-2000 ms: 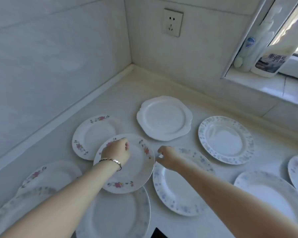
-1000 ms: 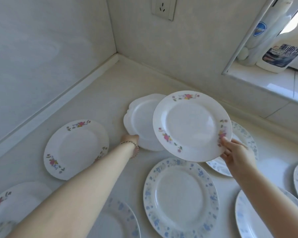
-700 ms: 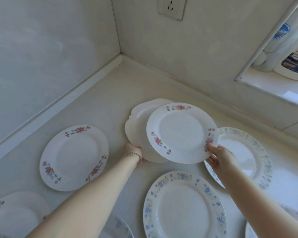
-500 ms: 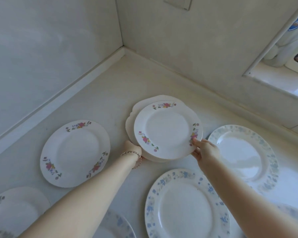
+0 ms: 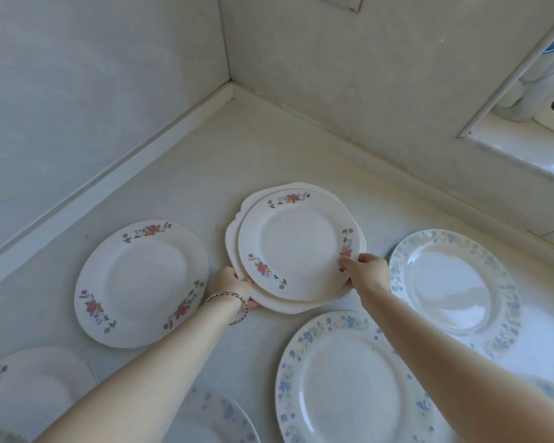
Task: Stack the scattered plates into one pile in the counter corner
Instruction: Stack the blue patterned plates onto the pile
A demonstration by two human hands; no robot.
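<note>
A pink-flowered plate lies on top of a plain white scalloped plate in the middle of the counter, some way short of the counter corner. My right hand pinches the flowered plate's right rim. My left hand, with a bracelet at the wrist, grips the scalloped plate's lower left edge. Another pink-flowered plate lies flat to the left. Two blue-patterned plates lie at the front and right.
More plates show partly at the bottom left and bottom middle. Tiled walls meet at the corner, with a raised backsplash strip along the left. A window sill with bottles on it is at the upper right.
My right hand has carried the pink-flowered plate over and lowered it onto the scalloped plate. My left hand has stayed on the scalloped plate's edge.
</note>
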